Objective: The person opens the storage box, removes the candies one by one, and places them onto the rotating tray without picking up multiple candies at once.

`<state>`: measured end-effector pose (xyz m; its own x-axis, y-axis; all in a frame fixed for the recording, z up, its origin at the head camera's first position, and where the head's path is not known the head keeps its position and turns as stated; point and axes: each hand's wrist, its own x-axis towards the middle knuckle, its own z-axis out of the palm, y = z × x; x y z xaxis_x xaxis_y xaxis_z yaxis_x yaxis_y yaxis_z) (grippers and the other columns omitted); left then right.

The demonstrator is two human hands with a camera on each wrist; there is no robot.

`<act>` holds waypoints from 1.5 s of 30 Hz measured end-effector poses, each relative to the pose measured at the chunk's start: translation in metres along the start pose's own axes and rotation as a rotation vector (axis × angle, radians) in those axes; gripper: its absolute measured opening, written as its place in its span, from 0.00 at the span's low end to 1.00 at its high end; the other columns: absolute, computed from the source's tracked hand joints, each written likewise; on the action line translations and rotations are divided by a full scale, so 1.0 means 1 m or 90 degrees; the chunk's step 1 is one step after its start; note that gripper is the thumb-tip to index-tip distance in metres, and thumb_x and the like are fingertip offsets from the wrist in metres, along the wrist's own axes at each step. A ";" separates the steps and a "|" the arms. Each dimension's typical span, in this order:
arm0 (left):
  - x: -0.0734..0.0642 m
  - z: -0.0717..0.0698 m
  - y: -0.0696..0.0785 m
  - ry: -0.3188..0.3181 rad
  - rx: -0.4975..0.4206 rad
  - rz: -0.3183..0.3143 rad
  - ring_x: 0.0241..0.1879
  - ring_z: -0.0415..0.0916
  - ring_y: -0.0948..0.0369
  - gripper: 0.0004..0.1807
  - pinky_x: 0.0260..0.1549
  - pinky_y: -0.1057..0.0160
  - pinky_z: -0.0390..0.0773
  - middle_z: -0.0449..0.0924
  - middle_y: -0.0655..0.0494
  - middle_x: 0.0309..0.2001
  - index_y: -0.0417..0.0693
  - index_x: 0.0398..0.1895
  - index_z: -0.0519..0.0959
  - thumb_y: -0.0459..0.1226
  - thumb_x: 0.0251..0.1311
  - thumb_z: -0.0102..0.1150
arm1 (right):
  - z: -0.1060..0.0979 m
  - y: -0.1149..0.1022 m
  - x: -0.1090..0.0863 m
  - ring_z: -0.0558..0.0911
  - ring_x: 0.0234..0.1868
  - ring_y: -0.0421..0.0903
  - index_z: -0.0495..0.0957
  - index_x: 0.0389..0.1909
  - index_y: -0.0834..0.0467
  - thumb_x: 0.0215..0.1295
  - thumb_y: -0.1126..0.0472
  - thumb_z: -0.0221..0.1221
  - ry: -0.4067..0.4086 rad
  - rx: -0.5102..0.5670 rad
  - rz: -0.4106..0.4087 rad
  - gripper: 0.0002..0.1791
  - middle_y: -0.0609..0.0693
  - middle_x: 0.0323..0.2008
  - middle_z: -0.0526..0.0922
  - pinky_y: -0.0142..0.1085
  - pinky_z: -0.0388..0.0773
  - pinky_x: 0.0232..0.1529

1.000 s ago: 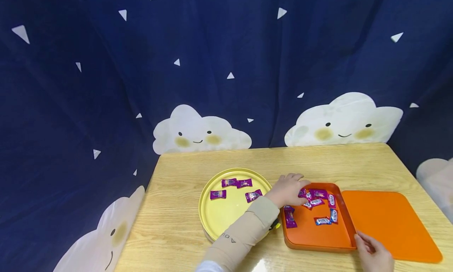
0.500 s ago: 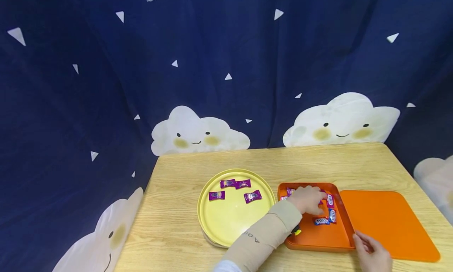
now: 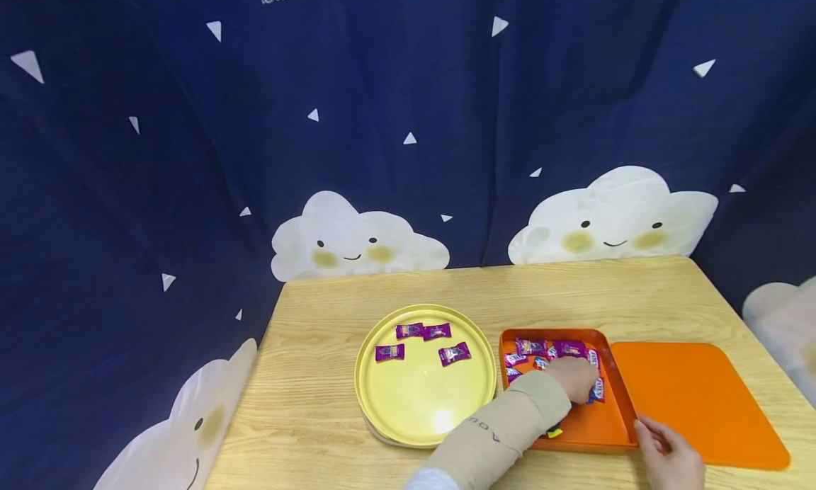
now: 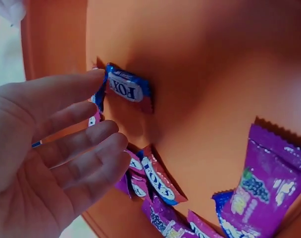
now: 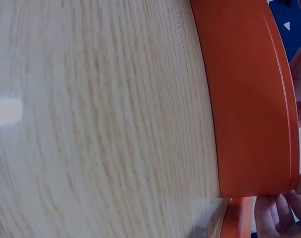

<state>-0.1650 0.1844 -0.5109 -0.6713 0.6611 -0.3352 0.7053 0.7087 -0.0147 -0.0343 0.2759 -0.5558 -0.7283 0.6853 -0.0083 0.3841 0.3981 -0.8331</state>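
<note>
My left hand (image 3: 575, 378) reaches down into the orange tray (image 3: 593, 437). In the left wrist view, one fingertip of the left hand (image 4: 56, 148) meets the end of a blue and red Fox's candy (image 4: 128, 90), while the other fingers stretch loosely over more wrapped candies. A larger purple grape candy (image 4: 264, 183) lies to the side. At the tray's near right corner, my right hand (image 3: 671, 456) grips the wall. The right wrist view shows fingers (image 5: 274, 213) under that corner, with the thumb at its rim.
A round yellow tin (image 3: 408, 405) left of the tray holds several purple candies (image 3: 390, 352). An orange lid or mat (image 3: 698, 405) lies flat to the tray's right on the wooden table (image 3: 312, 377). A dark blue curtain (image 3: 357, 122) hangs behind.
My left hand has moved rightward and nearer across the tray, from its far left side to the candies at its right. The right hand has kept its grip on the corner.
</note>
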 end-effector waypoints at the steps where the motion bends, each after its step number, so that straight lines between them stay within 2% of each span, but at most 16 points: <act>1: 0.002 0.001 0.001 -0.001 0.007 -0.001 0.25 0.68 0.71 0.02 0.25 0.74 0.70 0.76 0.73 0.30 0.64 0.26 0.78 0.44 0.54 0.61 | 0.000 0.000 0.000 0.67 0.18 0.17 0.78 0.43 0.70 0.59 0.58 0.59 0.001 -0.001 -0.001 0.19 0.12 0.15 0.62 0.17 0.66 0.20; 6: 0.018 0.015 0.004 0.007 0.050 0.016 0.29 0.74 0.71 0.05 0.28 0.71 0.74 0.79 0.72 0.34 0.66 0.29 0.81 0.41 0.55 0.59 | 0.002 0.001 0.001 0.68 0.18 0.19 0.79 0.43 0.69 0.59 0.59 0.59 0.005 0.005 0.003 0.17 0.13 0.15 0.64 0.18 0.67 0.20; 10: 0.023 0.022 0.007 0.005 0.049 0.012 0.28 0.74 0.70 0.06 0.27 0.70 0.75 0.79 0.71 0.33 0.67 0.29 0.81 0.41 0.56 0.58 | 0.002 0.002 0.001 0.68 0.17 0.19 0.78 0.42 0.71 0.59 0.60 0.59 0.005 0.013 -0.004 0.17 0.13 0.15 0.64 0.18 0.67 0.19; 12: 0.020 0.021 0.008 0.006 0.046 0.001 0.27 0.73 0.71 0.07 0.27 0.70 0.75 0.79 0.72 0.33 0.68 0.30 0.82 0.41 0.57 0.58 | 0.002 0.002 0.001 0.68 0.17 0.19 0.78 0.42 0.72 0.58 0.61 0.59 0.006 0.019 -0.009 0.17 0.13 0.15 0.64 0.17 0.66 0.19; 15: 0.006 0.010 0.010 0.006 0.044 -0.017 0.29 0.73 0.72 0.08 0.31 0.73 0.74 0.78 0.74 0.34 0.69 0.33 0.82 0.43 0.61 0.54 | 0.001 0.002 0.001 0.68 0.17 0.18 0.79 0.41 0.71 0.58 0.61 0.60 0.008 0.023 -0.007 0.16 0.13 0.15 0.64 0.17 0.66 0.20; 18: -0.001 0.006 0.009 0.006 0.041 -0.025 0.31 0.73 0.73 0.09 0.33 0.73 0.74 0.78 0.74 0.35 0.69 0.36 0.81 0.43 0.63 0.51 | 0.001 0.002 0.001 0.68 0.18 0.18 0.79 0.41 0.70 0.58 0.61 0.60 0.002 0.024 -0.002 0.16 0.13 0.15 0.64 0.17 0.66 0.20; 29: 0.007 0.015 0.008 -0.003 0.034 -0.010 0.30 0.74 0.72 0.08 0.31 0.73 0.74 0.79 0.73 0.34 0.69 0.37 0.81 0.43 0.62 0.52 | 0.001 0.002 0.000 0.68 0.19 0.18 0.78 0.44 0.70 0.59 0.57 0.58 -0.001 0.013 0.017 0.20 0.12 0.15 0.63 0.16 0.67 0.21; 36: 0.003 0.012 0.007 -0.009 0.018 -0.010 0.27 0.70 0.71 0.07 0.30 0.74 0.73 0.78 0.72 0.32 0.67 0.33 0.80 0.42 0.62 0.53 | 0.002 0.003 0.000 0.68 0.19 0.17 0.78 0.44 0.71 0.59 0.58 0.59 0.005 0.022 0.006 0.19 0.12 0.16 0.63 0.16 0.67 0.21; 45: -0.004 0.008 0.003 -0.013 0.013 0.003 0.26 0.68 0.70 0.02 0.29 0.77 0.69 0.76 0.72 0.29 0.64 0.30 0.78 0.42 0.59 0.57 | 0.002 0.003 0.000 0.68 0.19 0.18 0.77 0.45 0.70 0.59 0.57 0.58 -0.008 0.015 0.023 0.20 0.12 0.16 0.63 0.16 0.67 0.22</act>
<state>-0.1585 0.1815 -0.5170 -0.6635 0.6586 -0.3551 0.7129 0.7005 -0.0328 -0.0343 0.2765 -0.5593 -0.7208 0.6916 -0.0456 0.3970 0.3580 -0.8451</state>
